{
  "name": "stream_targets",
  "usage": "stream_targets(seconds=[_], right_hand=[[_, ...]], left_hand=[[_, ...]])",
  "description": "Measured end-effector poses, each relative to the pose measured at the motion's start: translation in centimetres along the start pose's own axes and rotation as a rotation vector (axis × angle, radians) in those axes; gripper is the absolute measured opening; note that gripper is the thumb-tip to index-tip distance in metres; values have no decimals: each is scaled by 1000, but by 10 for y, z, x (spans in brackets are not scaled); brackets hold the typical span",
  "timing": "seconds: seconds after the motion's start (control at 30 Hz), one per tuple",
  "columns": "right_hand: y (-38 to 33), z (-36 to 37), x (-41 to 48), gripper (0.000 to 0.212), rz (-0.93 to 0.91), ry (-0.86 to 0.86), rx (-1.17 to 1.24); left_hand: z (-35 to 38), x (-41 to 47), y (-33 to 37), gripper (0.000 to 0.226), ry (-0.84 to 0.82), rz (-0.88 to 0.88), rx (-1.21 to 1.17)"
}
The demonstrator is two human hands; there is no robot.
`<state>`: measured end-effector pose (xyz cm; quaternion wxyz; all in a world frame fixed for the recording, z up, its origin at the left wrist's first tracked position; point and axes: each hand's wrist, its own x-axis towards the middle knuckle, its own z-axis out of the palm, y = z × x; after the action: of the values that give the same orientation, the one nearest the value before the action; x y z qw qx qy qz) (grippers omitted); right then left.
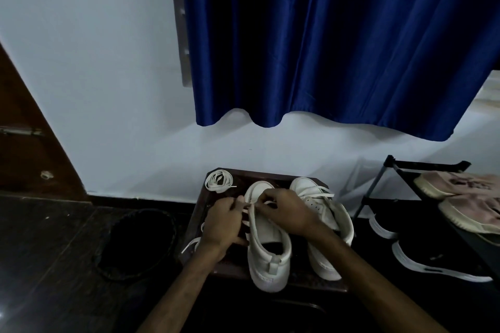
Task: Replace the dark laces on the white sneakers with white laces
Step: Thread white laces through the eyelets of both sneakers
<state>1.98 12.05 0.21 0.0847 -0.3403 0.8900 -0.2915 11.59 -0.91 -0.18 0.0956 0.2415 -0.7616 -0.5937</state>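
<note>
Relacing under way, judged roughly midway: no dark lace visible on either sneaker. Off the left edge of the stool (232,269), trailing lace end (189,246) hanging loose. At the stool's far left corner, spare lace (217,181) in a white coil, untouched, probably meant for later. Over the stool's middle, left hand (224,222) and right hand (286,211) close together, fingertips pinching a white lace (249,207) at the front eyelets of the centre sneaker (267,235); eyelets nearer the ankle apparently not yet threaded. Off-white upper, heel toward the camera, pull tab at the back, mouth open and dark. On the stool's right side, second sneaker (311,186) just beside its mate, white lace across its front; extent of threading there cannot be told
</note>
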Motion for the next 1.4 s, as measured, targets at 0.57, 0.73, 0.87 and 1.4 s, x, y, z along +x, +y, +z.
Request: stream_targets(seconds=[0.57, 0.73, 0.87, 1.4], right_hand=[[11, 6, -34, 50, 26, 272, -216], [5, 12, -39, 37, 53, 330, -448], [3, 10, -39, 30, 52, 293, -308], [1, 8, -38, 28, 97, 283, -180]], left_hand=[[-10, -25, -43, 12, -318, -239, -196], [9, -14, -35, 22, -117, 153, 266], [27, 2, -36, 15, 18, 354, 374], [-40, -3, -10, 14, -51, 328, -127]])
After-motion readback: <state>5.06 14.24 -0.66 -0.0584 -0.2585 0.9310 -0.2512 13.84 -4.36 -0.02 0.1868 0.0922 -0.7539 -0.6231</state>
